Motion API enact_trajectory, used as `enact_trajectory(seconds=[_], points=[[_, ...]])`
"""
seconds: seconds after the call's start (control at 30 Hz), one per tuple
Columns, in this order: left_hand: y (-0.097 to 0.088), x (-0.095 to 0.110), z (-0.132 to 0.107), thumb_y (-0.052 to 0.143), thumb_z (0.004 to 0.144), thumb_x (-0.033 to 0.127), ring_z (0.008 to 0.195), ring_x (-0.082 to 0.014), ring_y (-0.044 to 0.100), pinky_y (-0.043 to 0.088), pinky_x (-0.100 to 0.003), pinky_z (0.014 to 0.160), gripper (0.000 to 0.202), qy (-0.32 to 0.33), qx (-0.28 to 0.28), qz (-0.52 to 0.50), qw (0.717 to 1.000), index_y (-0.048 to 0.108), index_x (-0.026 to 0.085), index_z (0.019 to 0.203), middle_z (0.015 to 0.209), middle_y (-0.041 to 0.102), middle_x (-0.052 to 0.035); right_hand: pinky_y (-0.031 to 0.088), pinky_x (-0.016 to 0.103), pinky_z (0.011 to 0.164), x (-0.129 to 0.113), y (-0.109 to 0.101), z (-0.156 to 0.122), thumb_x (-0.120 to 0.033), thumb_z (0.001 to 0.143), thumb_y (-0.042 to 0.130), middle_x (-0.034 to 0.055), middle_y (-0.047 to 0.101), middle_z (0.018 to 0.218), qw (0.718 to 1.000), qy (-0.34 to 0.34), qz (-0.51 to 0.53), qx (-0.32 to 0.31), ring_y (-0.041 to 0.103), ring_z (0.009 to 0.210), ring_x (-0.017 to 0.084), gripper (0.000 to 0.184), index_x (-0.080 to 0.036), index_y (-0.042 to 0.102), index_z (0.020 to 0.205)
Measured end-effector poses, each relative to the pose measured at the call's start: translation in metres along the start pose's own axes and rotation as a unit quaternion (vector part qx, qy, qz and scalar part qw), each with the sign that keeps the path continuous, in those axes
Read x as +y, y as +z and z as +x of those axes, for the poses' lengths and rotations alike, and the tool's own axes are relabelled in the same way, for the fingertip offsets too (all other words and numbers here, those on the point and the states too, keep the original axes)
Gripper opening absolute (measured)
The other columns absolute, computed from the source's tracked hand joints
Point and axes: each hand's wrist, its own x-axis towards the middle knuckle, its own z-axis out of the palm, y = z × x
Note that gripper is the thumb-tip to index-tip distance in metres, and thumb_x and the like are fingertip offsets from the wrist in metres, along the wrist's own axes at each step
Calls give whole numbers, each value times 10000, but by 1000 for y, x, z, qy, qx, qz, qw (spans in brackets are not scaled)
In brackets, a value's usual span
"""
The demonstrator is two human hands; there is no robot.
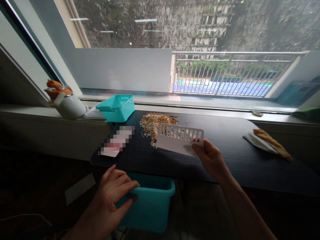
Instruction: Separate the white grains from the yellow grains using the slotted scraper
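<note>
My right hand [211, 158] pinches the right edge of a white slotted plastic panel [178, 139], held tilted above the dark table [225, 156]. Just behind the panel lies a pile of mixed yellow and white grains [155, 124], and the panel's left edge reaches the pile. My left hand [112, 195] grips the rim of a teal plastic bin [152, 206] held below the table's front edge, fingers curled over its left corner.
A second teal bin [117, 107] stands at the table's back left. A blurred-out card [117, 140] lies left of the grains. A white teapot [68, 105] sits on the window sill. A wrapped snack on paper [271, 143] lies at right.
</note>
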Motion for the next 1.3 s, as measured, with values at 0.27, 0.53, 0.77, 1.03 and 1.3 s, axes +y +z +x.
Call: enact_trajectory(seconds=[0.27, 0.53, 0.77, 1.03, 1.3], points=[[2, 2, 2, 592, 811, 163, 881, -197, 584, 234, -425, 1073, 234, 3, -3, -20, 1000, 644, 289, 1001, 846, 691, 48, 483, 323, 707, -2, -1, 1, -407, 826, 631, 18, 676, 820, 1000, 5, 16, 5, 600, 760, 189, 296, -185, 672, 1018], [1, 4, 1, 584, 812, 141, 891, -194, 568, 224, -409, 1075, 247, 3, 3, -28, 1000, 634, 284, 1007, 853, 673, 48, 488, 303, 704, 4, 2, 8, -409, 833, 642, 16, 681, 826, 999, 7, 30, -25, 605, 750, 176, 290, -181, 684, 1007], [2, 4, 2, 579, 800, 131, 893, -198, 562, 225, -425, 1077, 260, -5, -6, -29, 1000, 643, 286, 999, 847, 671, 43, 497, 300, 674, 1, -3, 2, -436, 806, 665, 24, 691, 827, 998, 20, 57, -27, 612, 739, 187, 312, -193, 681, 1000], [2, 3, 1, 573, 810, 144, 894, -202, 573, 234, -438, 1083, 244, -3, -7, -16, 1000, 645, 283, 997, 848, 676, 37, 483, 285, 659, -8, 13, -10, -407, 843, 618, 20, 660, 808, 993, 17, 42, -108, 587, 740, 190, 231, -205, 684, 935], [2, 4, 1, 595, 804, 156, 886, -193, 587, 239, -434, 1089, 227, -6, -1, -13, 1000, 646, 284, 984, 849, 679, 43, 497, 288, 655, -8, 8, -23, -442, 791, 686, 30, 687, 827, 991, 63, 97, -69, 613, 760, 203, 285, -204, 691, 949]])
